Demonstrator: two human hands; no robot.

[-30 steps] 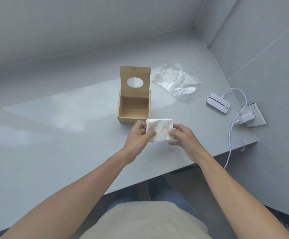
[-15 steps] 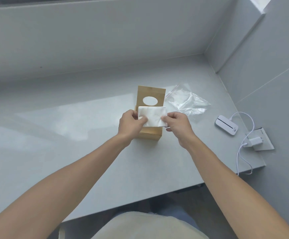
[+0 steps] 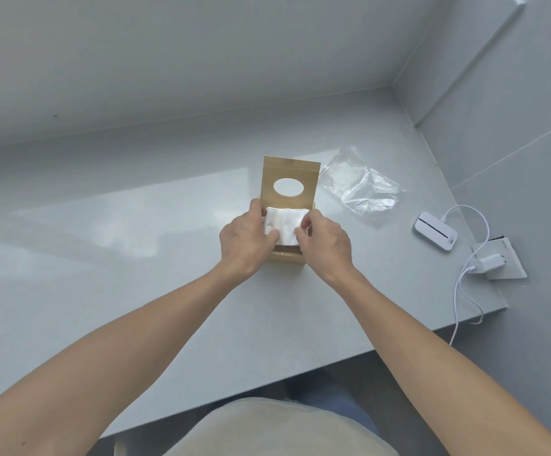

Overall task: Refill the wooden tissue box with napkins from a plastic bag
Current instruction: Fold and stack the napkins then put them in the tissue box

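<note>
Change: napkins (image 3: 284,225) carried from the near bench edge a second ago to over the open box (image 3: 285,255), now sunk between its side walls; view also tilted up, more wall in frame.
Meaning: insertion step under way; stack likely part in, not yet seated on the floor of the box, though depth hidden by the hands.
Left hand (image 3: 244,240): closed on the stack's left end, thumb on top, fingers curled under.
Right hand (image 3: 325,243): pinching the right end, thumb and forefinger on top of the paper.
Napkins: white folded stack, roughly level, spanning almost the full width of the opening, touching or nearly touching both walls.
Lid (image 3: 289,179): upright at the back, oval slot showing, just behind the stack; would need folding down after.
Bag (image 3: 362,189): clear plastic, flat and seemingly empty, right of the box, apart from it.
Edges: tight fit at the side walls, so knuckles likely to catch the rims; front wall just below the hands.
Open room: wide bare bench (image 3: 103,251) to the left; near edge well behind the box.
Right side: white device (image 3: 435,230), cable and plug, well apart from the box, close to the bench's right edge.
Risk: corners of the stack folding on the walls if pushed unevenly.
</note>
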